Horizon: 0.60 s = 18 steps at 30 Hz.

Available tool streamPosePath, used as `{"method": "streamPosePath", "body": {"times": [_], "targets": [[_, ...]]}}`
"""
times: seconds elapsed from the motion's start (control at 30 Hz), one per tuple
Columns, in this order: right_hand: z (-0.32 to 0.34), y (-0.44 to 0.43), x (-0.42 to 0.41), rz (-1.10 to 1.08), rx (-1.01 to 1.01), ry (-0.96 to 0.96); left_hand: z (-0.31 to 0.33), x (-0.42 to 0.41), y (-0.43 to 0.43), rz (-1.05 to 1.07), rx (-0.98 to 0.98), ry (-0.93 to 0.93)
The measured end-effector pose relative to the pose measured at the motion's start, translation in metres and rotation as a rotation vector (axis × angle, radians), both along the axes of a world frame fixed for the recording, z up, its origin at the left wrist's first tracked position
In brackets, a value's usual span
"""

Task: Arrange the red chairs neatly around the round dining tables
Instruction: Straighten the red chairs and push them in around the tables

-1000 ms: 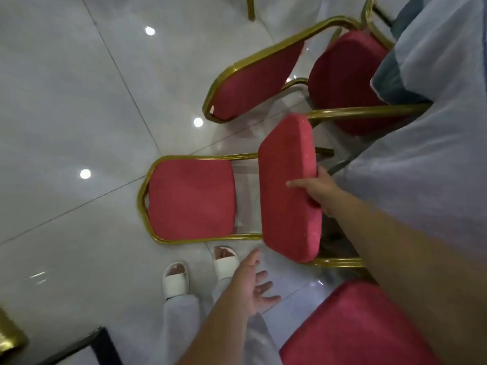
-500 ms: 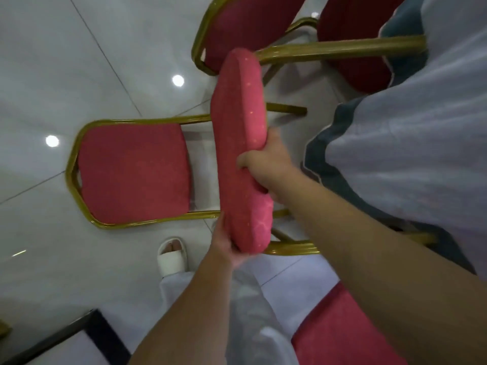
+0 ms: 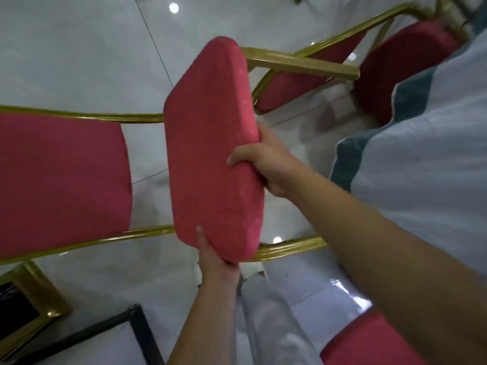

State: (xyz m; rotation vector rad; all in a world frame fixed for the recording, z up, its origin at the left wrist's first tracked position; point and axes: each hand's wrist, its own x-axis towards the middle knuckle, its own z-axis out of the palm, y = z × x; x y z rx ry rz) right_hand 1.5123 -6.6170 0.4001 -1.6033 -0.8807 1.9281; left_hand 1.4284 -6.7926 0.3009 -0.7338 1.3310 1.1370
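Note:
I hold a red chair (image 3: 210, 143) with a gold metal frame, lifted and tipped so its seat cushion faces me. My right hand (image 3: 266, 164) grips the right edge of the seat cushion. My left hand (image 3: 216, 262) holds the cushion's near bottom corner from below. The chair's red backrest (image 3: 60, 177) spreads to the left and its gold legs point right. A second red chair (image 3: 311, 80) stands behind it by the table. A third red chair seat (image 3: 369, 341) shows at the bottom right.
The round table's pale tablecloth (image 3: 427, 159) with a teal band hangs at the right. Glossy white floor tiles (image 3: 79, 48) fill the left and top. A gold-edged dark object (image 3: 29, 299) and a black frame (image 3: 110, 325) lie at the bottom left. My white trouser leg (image 3: 271, 320) is below.
The chair has come up and closer to me, its seat turning to face me. My left hand, free a second ago, now holds the seat's lower corner.

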Motion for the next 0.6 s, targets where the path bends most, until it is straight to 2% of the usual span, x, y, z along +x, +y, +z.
{"method": "streamPosePath", "body": {"times": [0.13, 0.23, 0.33, 0.4, 0.43, 0.47, 0.53, 0.6], "targets": [[0.012, 0.006, 0.103, 0.003, -0.176, 0.057, 0.032, 0.067, 0.006, -0.094, -0.061, 0.166], [0.012, 0.004, 0.172, -0.074, -0.238, -0.073, 0.048, 0.096, 0.002, -0.429, -0.099, 0.041], [0.028, -0.007, 0.221, -0.041, -0.13, -0.445, 0.065, 0.105, -0.003, -0.924, -0.134, -0.02], [0.053, -0.02, 0.242, 0.105, -0.036, -0.781, 0.088, 0.108, 0.003, -1.254, -0.1, 0.139], [0.069, -0.027, 0.248, 0.178, -0.007, -0.866, 0.103, 0.111, 0.007, -1.405, -0.032, 0.248], [0.086, -0.036, 0.252, 0.235, -0.005, -0.872, 0.121, 0.115, 0.014, -1.585, 0.046, 0.353], [0.125, -0.056, 0.252, 0.259, -0.045, -0.744, 0.166, 0.129, 0.031, -1.881, 0.188, 0.592], [0.167, -0.077, 0.247, 0.091, 0.015, -0.535, 0.224, 0.148, 0.049, -1.862, 0.324, 0.689]]}}
